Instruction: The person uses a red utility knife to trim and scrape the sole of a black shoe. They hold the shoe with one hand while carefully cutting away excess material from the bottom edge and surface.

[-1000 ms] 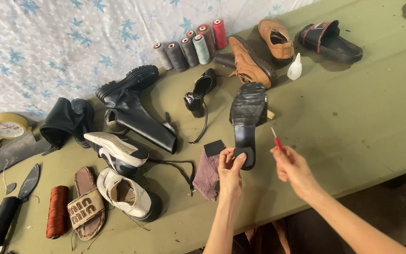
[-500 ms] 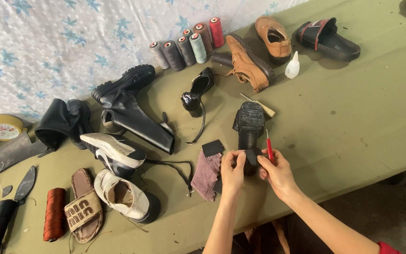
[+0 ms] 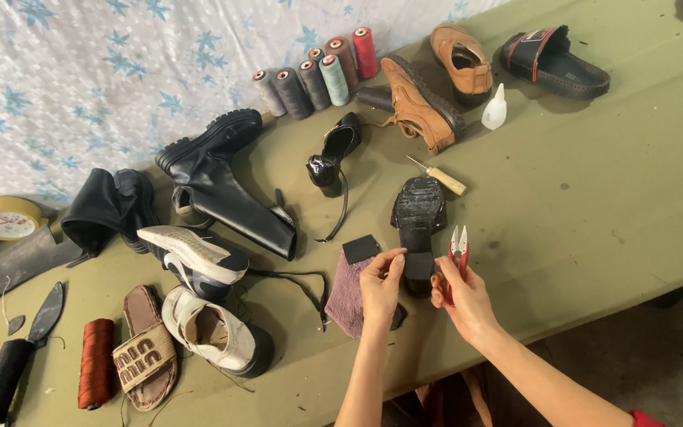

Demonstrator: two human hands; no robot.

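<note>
A black heeled shoe (image 3: 418, 215) lies sole-up on the green table (image 3: 610, 198), its heel toward me. My left hand (image 3: 379, 286) pinches the heel end of that shoe from the left. My right hand (image 3: 462, 297) holds small red thread snips (image 3: 458, 244), blades pointing up, and its fingers also touch the heel from the right. A small black square patch (image 3: 360, 248) and a mauve cloth (image 3: 349, 294) lie just left of my left hand.
A wooden-handled awl (image 3: 439, 175) lies beyond the shoe. Tan shoes (image 3: 424, 99), a white glue bottle (image 3: 495, 109), a black slide sandal (image 3: 554, 60), thread spools (image 3: 315, 78), a black boot (image 3: 223, 180), sneakers (image 3: 199, 261) and a knife (image 3: 17, 352) crowd the table's back and left.
The black shoe has been turned sole-up and drawn closer to me. My right hand with the snips moved in from the right to the heel, joining my left hand.
</note>
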